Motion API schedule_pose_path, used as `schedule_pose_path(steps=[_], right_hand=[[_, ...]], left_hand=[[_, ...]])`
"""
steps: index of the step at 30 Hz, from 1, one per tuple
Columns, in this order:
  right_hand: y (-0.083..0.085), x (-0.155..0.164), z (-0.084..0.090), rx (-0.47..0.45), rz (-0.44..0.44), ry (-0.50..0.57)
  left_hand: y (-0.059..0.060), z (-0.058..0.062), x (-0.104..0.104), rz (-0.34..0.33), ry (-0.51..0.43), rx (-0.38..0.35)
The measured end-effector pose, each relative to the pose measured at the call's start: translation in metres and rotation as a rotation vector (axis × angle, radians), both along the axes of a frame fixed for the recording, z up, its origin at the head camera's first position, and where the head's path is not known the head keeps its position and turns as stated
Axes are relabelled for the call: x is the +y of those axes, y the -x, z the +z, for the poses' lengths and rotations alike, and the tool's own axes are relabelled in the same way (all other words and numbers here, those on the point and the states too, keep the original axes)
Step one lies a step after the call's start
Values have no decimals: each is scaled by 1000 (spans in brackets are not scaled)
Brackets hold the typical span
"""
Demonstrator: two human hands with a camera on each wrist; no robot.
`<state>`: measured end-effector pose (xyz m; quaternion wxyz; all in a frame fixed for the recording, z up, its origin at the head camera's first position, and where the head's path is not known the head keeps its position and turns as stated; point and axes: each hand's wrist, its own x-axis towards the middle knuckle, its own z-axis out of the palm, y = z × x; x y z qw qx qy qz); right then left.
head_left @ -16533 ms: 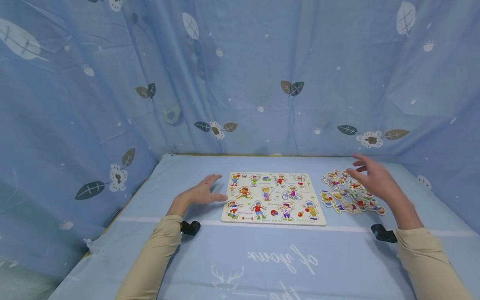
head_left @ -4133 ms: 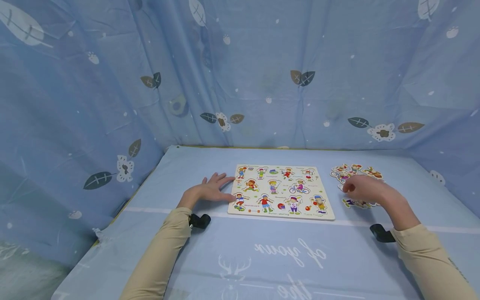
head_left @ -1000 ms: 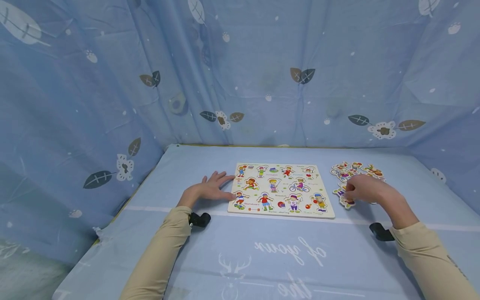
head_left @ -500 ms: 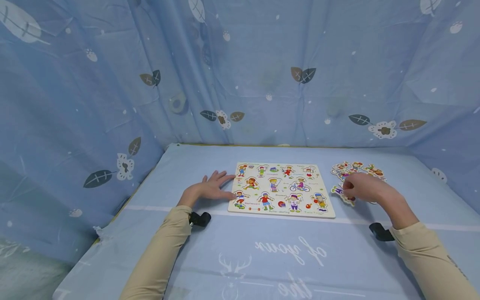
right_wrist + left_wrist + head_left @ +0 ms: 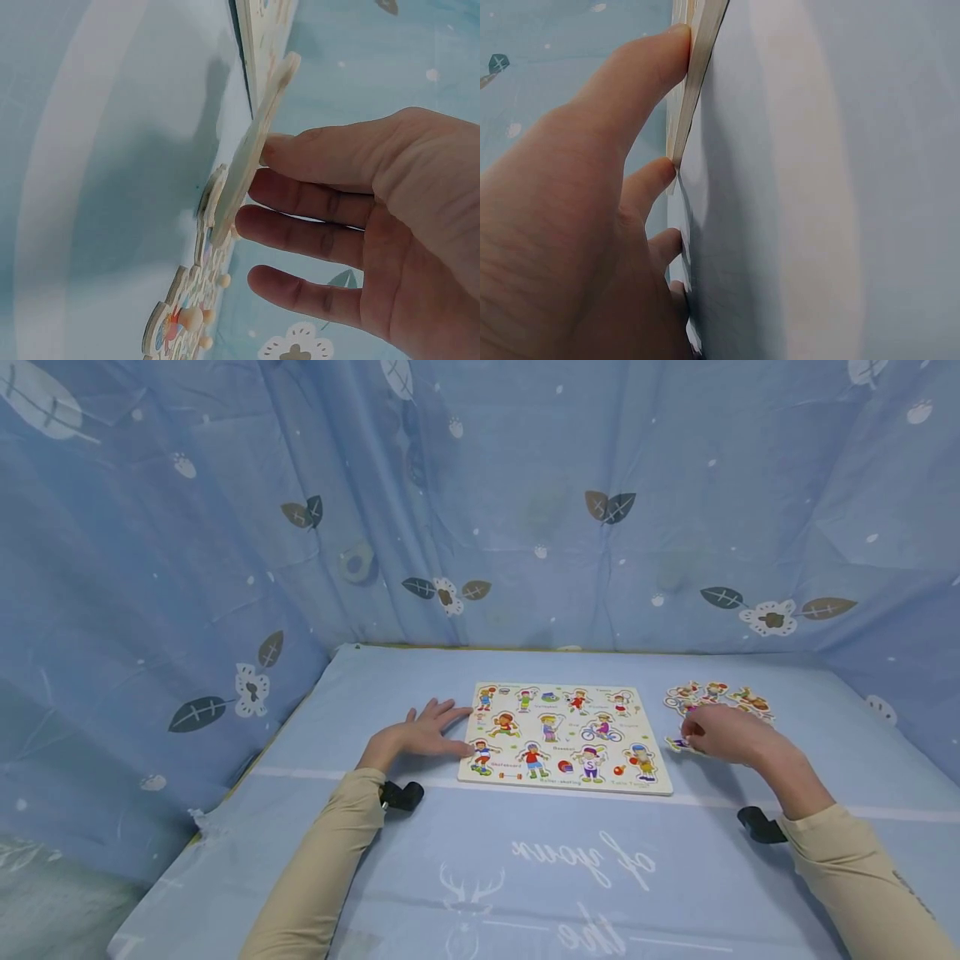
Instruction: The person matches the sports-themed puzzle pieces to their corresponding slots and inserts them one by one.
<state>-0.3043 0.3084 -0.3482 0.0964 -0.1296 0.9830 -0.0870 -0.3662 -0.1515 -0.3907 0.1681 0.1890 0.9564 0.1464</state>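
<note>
My left hand (image 5: 423, 733) lies at the left side of a wooden puzzle board (image 5: 622, 790) printed with small sports figures. In the left wrist view its thumb and forefinger touch the board's edge (image 5: 697, 75), with the fingers spread. Over on the right, my right hand (image 5: 726, 735) pinches a flat figure-shaped puzzle piece (image 5: 244, 180) between thumb and fingers. The piece is tilted, lifted over other puzzle pieces (image 5: 187, 322) with round knobs. From the head view only a small end of the held piece (image 5: 677, 743) shows past the fingertips.
Several loose puzzle pieces (image 5: 705, 692) lie in a heap right of the board, partly hidden by the right hand. A pale blue cloth (image 5: 465, 835) with white lettering covers the table. Blue patterned curtains (image 5: 525, 527) hang behind and at the sides.
Over the last second my right hand has raised the puzzle piece from the near side of the heap and tilted it. The left hand stays at the board's edge.
</note>
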Motion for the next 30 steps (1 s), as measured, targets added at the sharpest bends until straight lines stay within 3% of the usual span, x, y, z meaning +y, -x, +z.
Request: schedule_pose_path(steps=[17,30], right_hand=[[1,-3,-11,54,19,-15],[1,-11,-9,68,17,-31]], left_hand=[[0,2,2,-2,8,-9],[6,-3,-2,-18,26,0]])
